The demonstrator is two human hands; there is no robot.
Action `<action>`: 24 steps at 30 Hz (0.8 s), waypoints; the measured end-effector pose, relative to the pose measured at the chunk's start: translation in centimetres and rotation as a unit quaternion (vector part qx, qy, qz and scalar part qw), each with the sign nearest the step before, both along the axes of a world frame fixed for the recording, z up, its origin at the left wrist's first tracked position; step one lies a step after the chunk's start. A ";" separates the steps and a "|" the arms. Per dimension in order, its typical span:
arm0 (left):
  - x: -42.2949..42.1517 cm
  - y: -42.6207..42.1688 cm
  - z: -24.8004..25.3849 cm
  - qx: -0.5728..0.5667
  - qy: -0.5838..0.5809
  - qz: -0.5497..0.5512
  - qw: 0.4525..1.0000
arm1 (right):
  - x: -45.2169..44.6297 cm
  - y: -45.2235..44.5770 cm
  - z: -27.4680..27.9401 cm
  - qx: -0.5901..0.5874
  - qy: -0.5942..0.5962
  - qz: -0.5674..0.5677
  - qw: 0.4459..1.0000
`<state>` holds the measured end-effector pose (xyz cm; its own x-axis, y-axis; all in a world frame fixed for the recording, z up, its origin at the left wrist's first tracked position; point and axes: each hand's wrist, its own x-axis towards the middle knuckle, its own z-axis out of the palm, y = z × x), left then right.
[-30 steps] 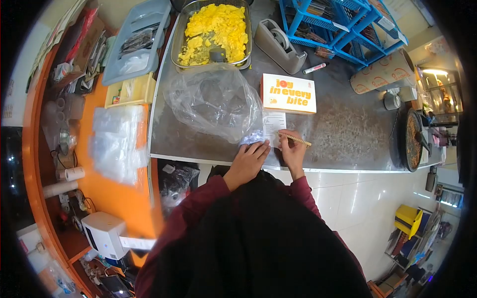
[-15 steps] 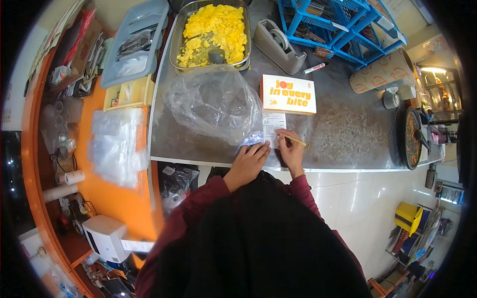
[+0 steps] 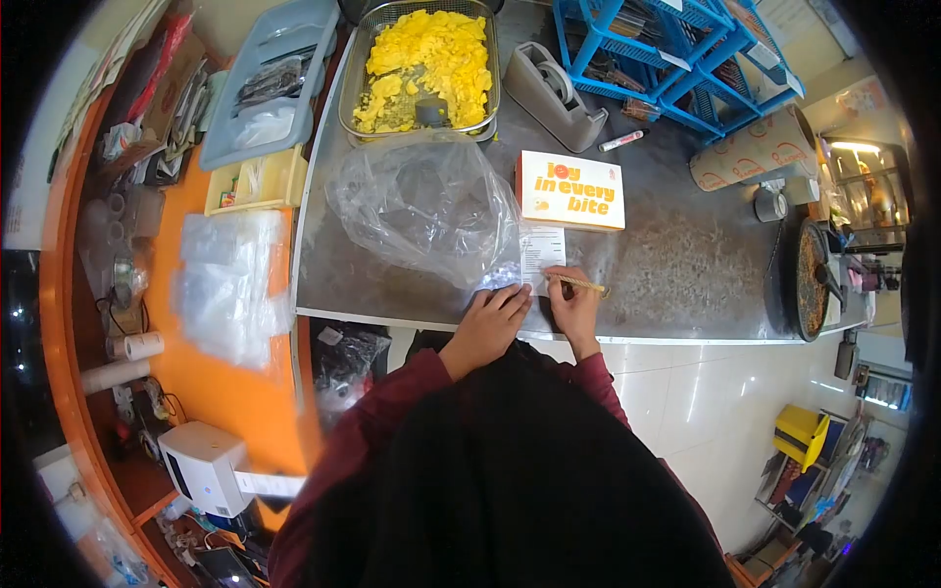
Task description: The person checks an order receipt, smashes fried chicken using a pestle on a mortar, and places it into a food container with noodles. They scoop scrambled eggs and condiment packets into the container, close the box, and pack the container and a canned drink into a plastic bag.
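Observation:
My right hand point(image 3: 575, 316) is closed around a thin yellowish pen point(image 3: 586, 284), its tip at a printed paper receipt point(image 3: 542, 251) on the metal table. My left hand point(image 3: 488, 325) lies flat, fingers stretched out, on the receipt's lower left and the edge of a clear plastic bag point(image 3: 417, 201). The bag spreads loosely over the table to the left. Just above the receipt sits a white and orange box point(image 3: 571, 186) with "joy in every bite" on its lid. The pen's writing tip is too small to make out.
Behind the bag stands a wire basket point(image 3: 342, 98) of yellow food. A tape dispenser point(image 3: 549, 103), a marker point(image 3: 623, 140) and blue racks point(image 3: 676, 64) stand at the back. A round dark pan point(image 3: 812, 284) is at the right; plastic bags point(image 3: 230, 284) lie on the orange counter.
The view has shifted slightly. My right hand and the pen have moved a little over the receipt, while my left hand stays in place.

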<state>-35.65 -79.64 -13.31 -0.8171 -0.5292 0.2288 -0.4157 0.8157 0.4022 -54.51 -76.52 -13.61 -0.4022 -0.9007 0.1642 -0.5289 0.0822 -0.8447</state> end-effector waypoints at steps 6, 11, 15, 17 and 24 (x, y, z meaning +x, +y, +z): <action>3.9 -1.6 4.4 0.024 0.170 0.017 0.985 | -5.5 -1.0 0.3 0.135 -0.062 -0.217 0.965; 10.2 -9.8 8.7 -0.179 0.157 0.324 0.915 | -12.5 -4.4 2.1 0.348 0.300 -0.118 0.880; 13.3 -15.1 7.4 -0.106 0.093 0.274 0.951 | -10.6 -8.6 9.0 0.171 0.337 -0.014 0.926; 13.2 -16.3 6.9 -0.057 0.099 0.251 0.961 | -7.2 -10.6 11.4 0.120 0.362 0.142 0.914; 13.0 -12.5 7.6 -0.003 0.093 0.300 0.949 | -8.0 -15.0 8.0 0.204 0.380 0.200 0.880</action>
<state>-22.66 -92.17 -5.71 -0.3141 -0.8845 0.3449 -0.7286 0.4575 0.5097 -62.54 -91.51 -5.66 0.0461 -0.9917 -0.1200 -0.9836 -0.0241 -0.1787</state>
